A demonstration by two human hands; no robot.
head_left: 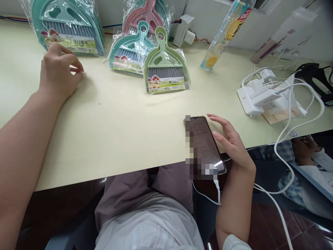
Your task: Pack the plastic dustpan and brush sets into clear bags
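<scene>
My left hand [57,71] rests on the table at the left, its fingers curled in and no object visible in them. Just beyond it lies a stack of teal dustpan and brush sets [70,27] in clear wrapping. My right hand [231,144] is beside the right edge of a smartphone [206,142], fingers apart; whether a fingertip touches it I cannot tell. The phone lies at the table's front edge with its screen lit and a white cable plugged into its lower end. Further back lie a green dustpan set [166,64], a blue one [130,52] and a pink one [149,15].
A clear drink bottle [221,38] with lemon pictures stands at the back. On the right are a white power strip [251,100] with plugs, looping white cables [290,166] and a black device [317,81]. Another person's hands [307,149] show at the far right.
</scene>
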